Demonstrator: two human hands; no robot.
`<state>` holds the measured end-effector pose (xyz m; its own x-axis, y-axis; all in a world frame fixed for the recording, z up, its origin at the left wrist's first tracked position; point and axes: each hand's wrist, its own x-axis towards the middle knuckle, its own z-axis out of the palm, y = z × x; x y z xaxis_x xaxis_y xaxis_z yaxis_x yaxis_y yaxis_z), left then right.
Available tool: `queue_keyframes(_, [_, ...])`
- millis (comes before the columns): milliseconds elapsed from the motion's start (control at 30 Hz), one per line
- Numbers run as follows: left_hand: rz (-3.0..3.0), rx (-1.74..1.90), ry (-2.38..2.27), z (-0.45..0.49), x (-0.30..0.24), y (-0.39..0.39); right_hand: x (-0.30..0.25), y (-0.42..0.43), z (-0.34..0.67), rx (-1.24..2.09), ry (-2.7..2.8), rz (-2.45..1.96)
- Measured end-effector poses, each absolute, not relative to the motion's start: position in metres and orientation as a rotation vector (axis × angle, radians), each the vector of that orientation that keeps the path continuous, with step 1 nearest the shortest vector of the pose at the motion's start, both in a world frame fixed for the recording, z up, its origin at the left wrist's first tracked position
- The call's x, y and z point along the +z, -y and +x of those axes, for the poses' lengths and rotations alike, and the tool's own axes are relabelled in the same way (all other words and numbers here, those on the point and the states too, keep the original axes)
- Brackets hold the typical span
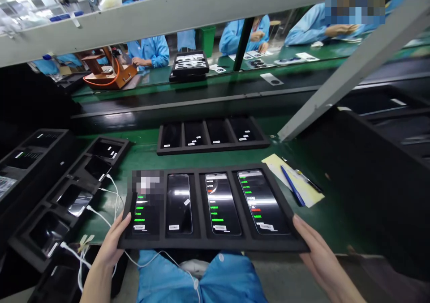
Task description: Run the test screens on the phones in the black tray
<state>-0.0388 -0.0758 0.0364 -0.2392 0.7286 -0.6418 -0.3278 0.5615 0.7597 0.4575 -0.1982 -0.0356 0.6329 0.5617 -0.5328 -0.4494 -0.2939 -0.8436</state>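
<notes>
A black foam tray (198, 244) is held level in front of me, over the near edge of the green bench. My left hand (114, 238) grips its left end, and my right hand (312, 242) is closed round the right end. Several smartphones lie in the tray's slots. The phone (179, 204) second from the left has a dark screen and a loose white label on it. The phone (223, 204) third from the left and the rightmost phone (264, 202) show lists of green and red lines. The leftmost phone is partly blurred out.
Another black tray (215, 149) of phones lies behind mine. To the left, a tray (20, 245) holds phones with white cables (97, 213) plugged in. A blue pen (293, 185) rests on yellow paper (316, 199) at right. A slanted grey post (349, 66) rises there. People in blue work beyond.
</notes>
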Motion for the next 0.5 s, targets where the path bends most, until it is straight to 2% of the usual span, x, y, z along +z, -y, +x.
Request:
queue_keyframes(133, [0.327, 1.051, -1.43, -0.035, 0.035, 0.073, -0.027, 0.199, 0.445, 1.06, 0.024, -1.356])
queue_keyframes(267, [0.317, 1.045, -1.388, -0.015, 0.026, 0.087, -0.009, 0.186, 0.405, 0.86, 0.023, -1.094])
queue_keyframes(500, [0.48, 0.722, -1.042, 0.082, 0.027, 0.118, 0.001, 0.153, 0.369, 0.707, -0.006, -1.084])
